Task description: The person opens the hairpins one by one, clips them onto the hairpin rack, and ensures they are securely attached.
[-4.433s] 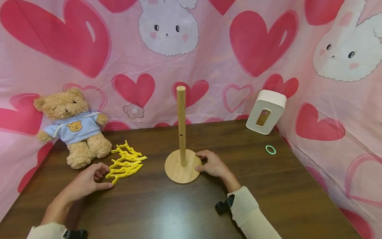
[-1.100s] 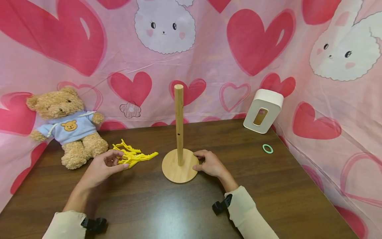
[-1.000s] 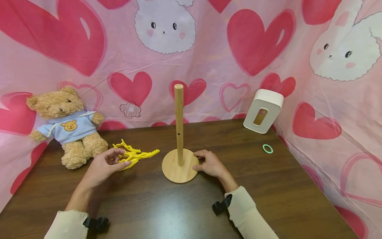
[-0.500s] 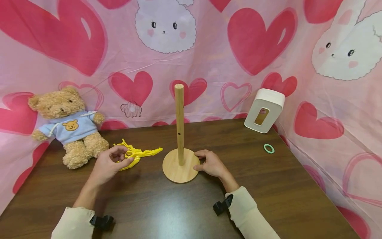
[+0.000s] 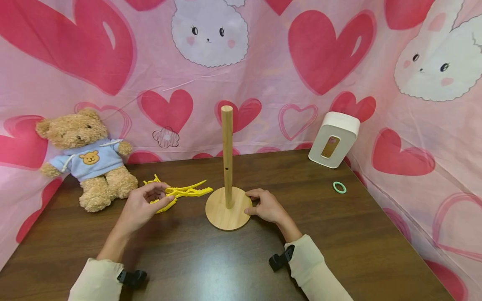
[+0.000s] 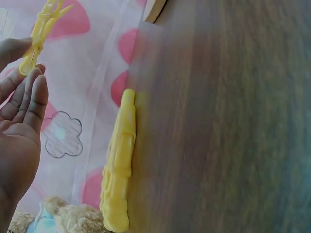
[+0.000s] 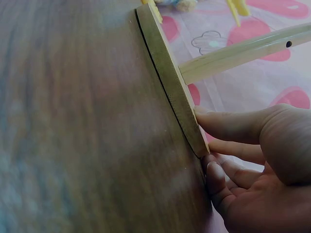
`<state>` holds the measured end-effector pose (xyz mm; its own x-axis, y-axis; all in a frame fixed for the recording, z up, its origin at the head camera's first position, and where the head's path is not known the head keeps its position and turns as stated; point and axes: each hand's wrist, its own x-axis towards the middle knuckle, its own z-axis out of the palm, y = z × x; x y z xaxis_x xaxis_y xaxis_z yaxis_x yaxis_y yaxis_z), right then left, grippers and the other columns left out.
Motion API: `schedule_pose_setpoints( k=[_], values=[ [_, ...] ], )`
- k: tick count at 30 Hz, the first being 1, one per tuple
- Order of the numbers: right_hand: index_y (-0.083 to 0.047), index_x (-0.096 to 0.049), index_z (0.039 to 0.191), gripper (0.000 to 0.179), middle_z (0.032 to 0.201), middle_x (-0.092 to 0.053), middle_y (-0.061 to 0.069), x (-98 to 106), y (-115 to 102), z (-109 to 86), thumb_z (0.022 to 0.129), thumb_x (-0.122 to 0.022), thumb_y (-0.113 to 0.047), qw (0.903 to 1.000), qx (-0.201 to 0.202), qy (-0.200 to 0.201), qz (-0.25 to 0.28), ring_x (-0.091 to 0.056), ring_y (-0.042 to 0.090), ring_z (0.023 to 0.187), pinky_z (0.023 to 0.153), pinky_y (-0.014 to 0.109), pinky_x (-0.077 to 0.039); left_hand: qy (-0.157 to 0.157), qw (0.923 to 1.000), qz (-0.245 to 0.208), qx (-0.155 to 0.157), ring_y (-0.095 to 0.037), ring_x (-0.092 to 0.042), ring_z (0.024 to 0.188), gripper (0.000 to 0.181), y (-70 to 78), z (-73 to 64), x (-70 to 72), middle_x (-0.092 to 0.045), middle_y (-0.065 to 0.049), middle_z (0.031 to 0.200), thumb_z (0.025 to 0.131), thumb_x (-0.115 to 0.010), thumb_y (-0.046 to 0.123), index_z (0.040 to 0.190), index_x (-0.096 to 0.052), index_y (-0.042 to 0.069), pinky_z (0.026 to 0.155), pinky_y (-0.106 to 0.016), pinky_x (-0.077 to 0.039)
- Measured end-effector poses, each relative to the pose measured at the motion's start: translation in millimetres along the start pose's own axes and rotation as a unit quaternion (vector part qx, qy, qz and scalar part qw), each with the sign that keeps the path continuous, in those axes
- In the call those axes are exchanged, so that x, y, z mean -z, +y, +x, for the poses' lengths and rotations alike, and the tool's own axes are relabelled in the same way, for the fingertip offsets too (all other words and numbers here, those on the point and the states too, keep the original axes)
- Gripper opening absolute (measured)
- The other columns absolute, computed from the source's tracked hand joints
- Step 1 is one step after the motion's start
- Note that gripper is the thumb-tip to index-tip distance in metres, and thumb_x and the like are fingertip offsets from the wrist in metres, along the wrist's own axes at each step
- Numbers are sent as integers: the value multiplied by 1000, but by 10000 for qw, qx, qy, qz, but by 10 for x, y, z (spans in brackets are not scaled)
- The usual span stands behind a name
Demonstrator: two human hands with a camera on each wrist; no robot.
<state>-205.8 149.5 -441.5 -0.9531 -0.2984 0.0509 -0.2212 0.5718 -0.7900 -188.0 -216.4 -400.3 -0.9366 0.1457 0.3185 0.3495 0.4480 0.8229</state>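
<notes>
right hand (image 5: 265, 207): pinching wooden stand (image 5: 228, 179) at base rim | left hand (image 5: 146, 203): pinching yellow clip (image 5: 191, 192), raised off table (image 5: 196, 259), jutting beyond hand toward stand | other clips (image 6: 118, 170): on table near left hand | teddy bear (image 5: 94, 196): bear-face patch (image 5: 89, 157) on blue top (image 5: 83, 168)

- Head view: from above the near side, facing forward and down; farthest and widest, spanning the counter (image 5: 211, 269) and heart-print cloth (image 5: 265, 71).
- Left wrist view: close to the left grip (image 5: 144, 202), low, turned sideways with the counter at frame right; faces the cloth.
- Right wrist view: close to the right grip (image 5: 265, 206), low, rolled oppositely, counter at frame left; looks across the wooden stand (image 5: 227, 159).
- Shared: all three include the cloth's outlined flower (image 7: 213, 43) and the stand, the left wrist view only its base edge.
</notes>
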Motion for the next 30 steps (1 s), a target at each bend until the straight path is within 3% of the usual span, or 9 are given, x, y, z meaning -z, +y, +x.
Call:
schedule_pose_setpoints(
  k=[7, 17, 30],
  values=[
    [7, -67, 125, 51, 126, -65, 20, 6, -13, -5, 78, -85, -4, 10000, -31, 3, -8, -61, 32, 108, 89, 42, -52, 27, 9999, -109, -113, -13, -58, 72, 20, 58, 9, -35, -62, -5, 80, 87, -80, 4, 101, -68, -4, 64, -23, -50],
    [7, -67, 125, 51, 126, -64, 20, 3, -18, -6, 79, -85, -4, 10000, -66, -16, 60, -62, 33, 109, 93, 46, -51, 136, 9994, 47, -306, -12, -59, 66, 11, 140, 63, -141, -71, -5, 80, 85, -83, 5, 88, -72, 3, 50, -24, -45],
    [4, -69, 125, 51, 124, -65, 17, -7, -26, 3, 78, -85, -4, 9998, -210, 30, 50, -61, 29, 107, 86, 38, -51, 343, 9976, 54, -591, -14, -56, 65, 10, 240, 148, -314, -71, -5, 79, 84, -82, 4, 87, -72, 3, 52, -24, -44]
  ],
)
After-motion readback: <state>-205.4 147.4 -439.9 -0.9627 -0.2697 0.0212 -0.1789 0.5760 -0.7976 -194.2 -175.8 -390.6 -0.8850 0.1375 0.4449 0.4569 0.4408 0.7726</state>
